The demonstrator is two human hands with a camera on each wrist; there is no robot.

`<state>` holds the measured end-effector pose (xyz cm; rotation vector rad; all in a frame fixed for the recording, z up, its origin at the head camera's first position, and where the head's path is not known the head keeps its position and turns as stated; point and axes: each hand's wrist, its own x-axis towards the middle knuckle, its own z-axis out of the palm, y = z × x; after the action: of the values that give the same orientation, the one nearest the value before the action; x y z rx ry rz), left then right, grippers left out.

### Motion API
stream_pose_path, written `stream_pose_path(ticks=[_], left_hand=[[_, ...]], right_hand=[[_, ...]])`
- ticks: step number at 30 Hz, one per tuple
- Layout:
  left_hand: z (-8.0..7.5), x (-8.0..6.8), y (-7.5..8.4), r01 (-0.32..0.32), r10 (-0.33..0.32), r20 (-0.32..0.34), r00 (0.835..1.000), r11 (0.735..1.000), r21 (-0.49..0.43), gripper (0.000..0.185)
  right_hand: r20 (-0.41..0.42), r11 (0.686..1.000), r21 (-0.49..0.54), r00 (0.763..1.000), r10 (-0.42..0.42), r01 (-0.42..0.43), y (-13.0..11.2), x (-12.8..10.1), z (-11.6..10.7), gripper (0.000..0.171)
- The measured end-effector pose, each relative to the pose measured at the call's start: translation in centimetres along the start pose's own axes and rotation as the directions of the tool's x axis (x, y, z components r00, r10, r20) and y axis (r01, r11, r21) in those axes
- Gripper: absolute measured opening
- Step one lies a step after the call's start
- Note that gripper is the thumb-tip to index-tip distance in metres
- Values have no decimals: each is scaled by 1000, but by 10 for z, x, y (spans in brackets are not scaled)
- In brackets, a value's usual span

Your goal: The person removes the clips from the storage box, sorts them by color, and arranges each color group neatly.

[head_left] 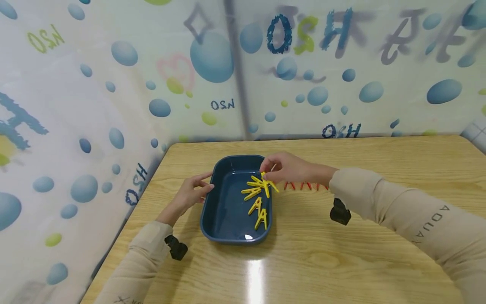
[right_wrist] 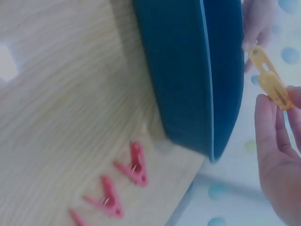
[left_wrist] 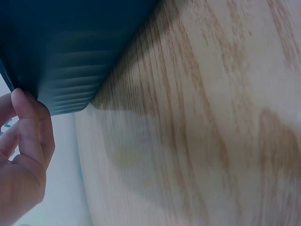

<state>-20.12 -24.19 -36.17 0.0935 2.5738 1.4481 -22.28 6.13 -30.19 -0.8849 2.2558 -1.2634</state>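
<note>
Right hand (head_left: 288, 169) pinches a yellow peg (right_wrist: 270, 84) over the blue tray (head_left: 224, 211) (several yellow pegs (head_left: 256, 198) already inside), left hand (head_left: 191, 192) fingers steadying its rim, red pegs (right_wrist: 120, 188) left on the surface (head_left: 341, 253)

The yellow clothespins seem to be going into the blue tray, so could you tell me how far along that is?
Several yellow clothespins already lie in the blue tray. The right hand pinches another yellow clothespin above it, while the left hand touches the tray's side. The red clothespins remain on the table.
</note>
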Motion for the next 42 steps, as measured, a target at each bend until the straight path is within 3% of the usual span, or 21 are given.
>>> stream_pose_path(ticks=[5,14,21,39,42], left_hand=[[-1,-1,-1,4,-4,0,1000,1000,-5,47],[-1,-3,-2,-1,1,-4,1000,1000,-14,48],[-1,-2,-2,-2,2,0,1000,1000,-23,47],[0,-1,-1,-5,5,3,1000,999,-35,48],[-1,-2,-1,-7,7,3,1000,999,-39,47]], right_hand=[[-60,1000,13,998,17,-16,12,-13,-14,17],[-98,998,39,994,46,-42,38,-31,-23,21],[-90,978,156,984,155,-140,64,-40,-9,28],[-125,941,288,967,221,-178,96,-42,20,20],[-138,947,273,967,214,-171,97,-41,23,20]])
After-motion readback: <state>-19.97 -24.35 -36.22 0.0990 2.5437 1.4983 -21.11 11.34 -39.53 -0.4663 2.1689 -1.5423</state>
